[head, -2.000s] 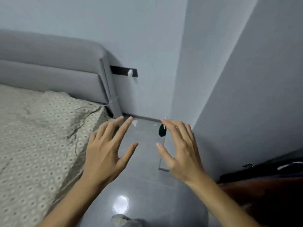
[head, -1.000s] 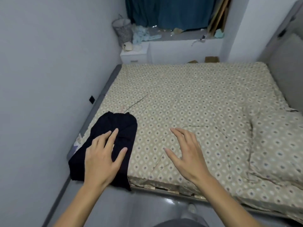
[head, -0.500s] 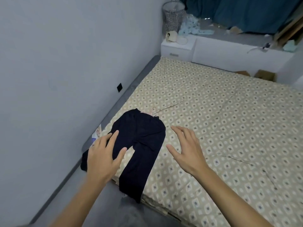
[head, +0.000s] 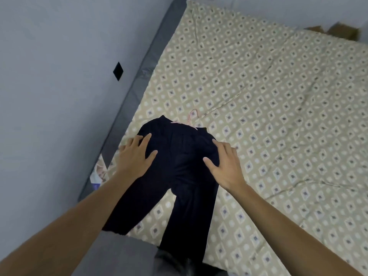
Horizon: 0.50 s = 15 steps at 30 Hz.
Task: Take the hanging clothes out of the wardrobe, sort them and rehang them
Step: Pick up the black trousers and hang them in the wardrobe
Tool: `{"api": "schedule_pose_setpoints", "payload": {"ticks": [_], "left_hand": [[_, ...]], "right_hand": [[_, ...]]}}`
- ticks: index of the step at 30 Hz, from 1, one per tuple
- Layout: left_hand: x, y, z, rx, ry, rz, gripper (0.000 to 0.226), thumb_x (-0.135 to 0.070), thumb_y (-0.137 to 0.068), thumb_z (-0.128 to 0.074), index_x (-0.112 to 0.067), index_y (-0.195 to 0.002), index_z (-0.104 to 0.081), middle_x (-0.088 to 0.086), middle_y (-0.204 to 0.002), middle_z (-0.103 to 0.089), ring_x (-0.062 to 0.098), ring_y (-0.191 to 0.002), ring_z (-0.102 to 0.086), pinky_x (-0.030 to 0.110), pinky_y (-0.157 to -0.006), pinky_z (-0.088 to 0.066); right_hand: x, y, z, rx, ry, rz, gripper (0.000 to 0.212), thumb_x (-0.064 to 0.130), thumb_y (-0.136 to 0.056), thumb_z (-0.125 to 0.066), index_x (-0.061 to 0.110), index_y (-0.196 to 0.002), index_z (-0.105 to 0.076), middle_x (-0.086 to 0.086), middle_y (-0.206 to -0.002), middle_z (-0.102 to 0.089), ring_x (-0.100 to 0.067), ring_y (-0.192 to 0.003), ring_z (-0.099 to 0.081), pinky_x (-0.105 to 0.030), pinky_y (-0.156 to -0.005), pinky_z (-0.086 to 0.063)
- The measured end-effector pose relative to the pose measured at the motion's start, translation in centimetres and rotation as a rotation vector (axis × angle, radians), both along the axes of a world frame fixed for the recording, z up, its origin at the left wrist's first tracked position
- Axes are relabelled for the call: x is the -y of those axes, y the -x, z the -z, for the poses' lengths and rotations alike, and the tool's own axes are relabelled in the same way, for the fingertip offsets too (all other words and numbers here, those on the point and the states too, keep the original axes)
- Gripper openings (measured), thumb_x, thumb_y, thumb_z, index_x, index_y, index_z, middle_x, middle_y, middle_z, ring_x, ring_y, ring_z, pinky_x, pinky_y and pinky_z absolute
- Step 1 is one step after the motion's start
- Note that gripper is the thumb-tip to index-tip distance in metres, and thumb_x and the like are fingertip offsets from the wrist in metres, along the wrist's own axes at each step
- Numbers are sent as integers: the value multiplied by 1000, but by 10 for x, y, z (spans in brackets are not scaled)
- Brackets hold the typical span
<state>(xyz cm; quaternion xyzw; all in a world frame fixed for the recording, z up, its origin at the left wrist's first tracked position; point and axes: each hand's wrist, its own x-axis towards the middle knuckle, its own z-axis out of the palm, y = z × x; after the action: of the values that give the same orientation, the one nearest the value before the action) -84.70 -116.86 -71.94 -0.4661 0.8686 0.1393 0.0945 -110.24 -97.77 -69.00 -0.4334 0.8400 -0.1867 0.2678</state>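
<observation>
Bed [head: 278,96], covered by a beige sheet printed with small diamond motifs, filling most of the head view; a dark grey bed frame edge [head: 139,76] runs along its left side against a pale grey wall [head: 49,76]. Dark navy trousers [head: 179,176] lie flat near the bed's left corner, waistband away from the viewer, legs spread toward the near edge — the right leg drapes over the edge of the mattress. Left hand [head: 135,158], fingers straight and slightly spread, rests palm-down on the left hip of the trousers, its outer fingers lying on the sheet. Right hand [head: 225,166], likewise flat and relaxed, presses on the right hip, thumb on the fabric; neither hand grasps anything. A pink hanger [head: 192,118] shows at the waistband, its hook lying on the sheet just beyond the trousers. A small black square wall plate [head: 118,71] sits on the wall — well apart from the garment.
</observation>
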Motion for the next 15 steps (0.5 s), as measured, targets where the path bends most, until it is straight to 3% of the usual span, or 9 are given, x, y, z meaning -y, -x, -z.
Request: {"api": "schedule_pose_setpoints", "payload": {"ticks": [7, 11, 15], "left_hand": [[88, 48, 131, 62, -65, -32, 77, -66, -101, -40, -30, -165, -19, 13, -166, -26, 38, -148, -29, 56, -115, -34], [120, 68, 175, 55, -87, 3, 80, -69, -100, -42, -30, -165, -16, 15, -164, -29, 38, -148, -29, 60, -113, -35], [127, 77, 191, 78, -111, 11, 87, -67, -99, -46, -21, -165, -13, 18, -159, -32, 40, -146, -32, 58, -114, -35]], "right_hand": [[83, 59, 141, -14, -215, 71, 78, 62, -97, -57, 28, -161, -27, -5, -157, -36, -33, -143, -35, -48, -114, -38], [104, 68, 192, 86, -260, 100, 87, 68, -93, -59, 27, -161, -24, -10, -153, -44, -33, -143, -39, -52, -114, -40], [114, 60, 216, 148, -213, 173, 79, 64, -91, -64, 23, -153, -35, -7, -146, -48, -32, -136, -46, -50, -111, -43]]}}
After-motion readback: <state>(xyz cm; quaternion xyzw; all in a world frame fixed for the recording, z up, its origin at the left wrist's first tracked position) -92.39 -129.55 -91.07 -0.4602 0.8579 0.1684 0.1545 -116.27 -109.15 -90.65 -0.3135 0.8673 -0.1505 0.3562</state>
